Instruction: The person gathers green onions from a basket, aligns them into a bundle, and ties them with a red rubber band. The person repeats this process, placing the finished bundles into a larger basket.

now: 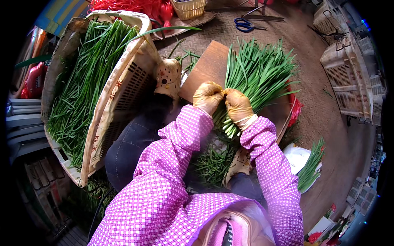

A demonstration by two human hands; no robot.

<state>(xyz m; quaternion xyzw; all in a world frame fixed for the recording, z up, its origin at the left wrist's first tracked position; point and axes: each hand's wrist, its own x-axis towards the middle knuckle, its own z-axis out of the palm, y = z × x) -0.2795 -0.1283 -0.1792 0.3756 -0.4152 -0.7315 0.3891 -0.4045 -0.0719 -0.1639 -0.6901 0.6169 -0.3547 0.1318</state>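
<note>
A bundle of green garlic chives (258,72) lies on a brown wooden board (207,66), leaf tips away from me and pale cut ends towards me. My left hand (208,97), in a yellowish rubber glove, is at the bundle's left side with fingers pinched together. Against it, over the stems, my right hand (238,106) in a matching glove has its fingers curled in. The fingertips of both hands meet; what they pinch is too small to make out. A large plastic crate (132,83) full of loose chives (89,77) leans at my left.
Blue-handled scissors (246,25) lie on the floor beyond the board. Red plastic strips (123,4) and a small basket (189,9) are at the top. More chives (311,167) rest at the right by a white bag (296,158). Crates (346,78) stand far right. Leaf scraps (214,163) lie between my feet.
</note>
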